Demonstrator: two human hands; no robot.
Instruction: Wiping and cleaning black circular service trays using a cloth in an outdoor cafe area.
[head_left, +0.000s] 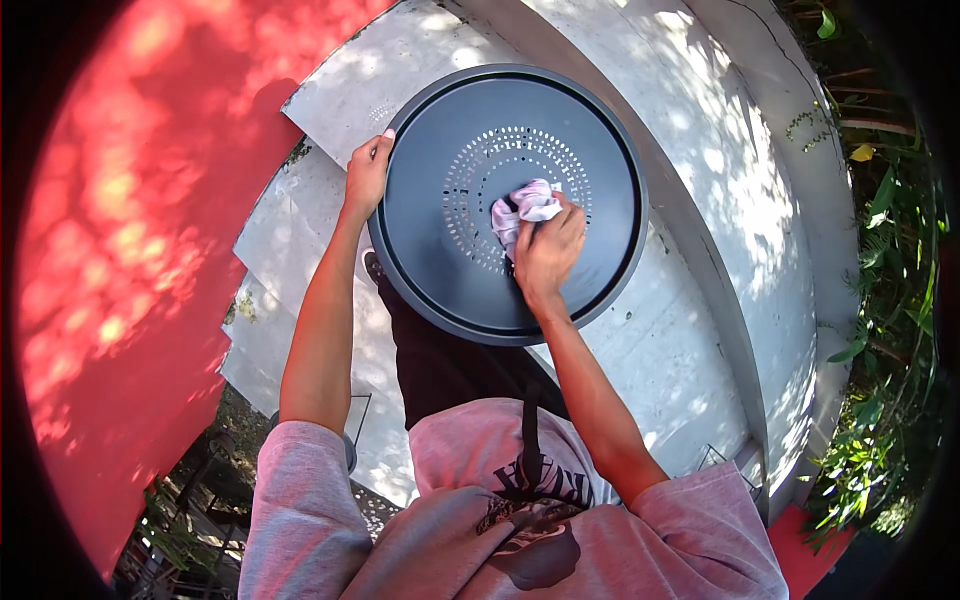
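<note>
A round dark-grey tray (510, 300) with a raised rim fills the space in front of me. Rings of small holes and slots pierce its middle. My left hand (366, 174) grips the left rim, its thumb on the upper edge and the other fingers mostly hidden. In my right hand (551, 246) is a crumpled white-and-pinkish cloth (525, 210), which lies against the tray right of centre, over part of the perforations. The fingertips of that hand are partly hidden by the cloth.
Pale concrete steps (300, 225) descend below the tray, beside a red wall (135, 247). One dark shoe (372, 266) shows at the tray's lower left. A concrete side wall (720, 187) curves along the right, with leafy plants (877, 420) beyond it.
</note>
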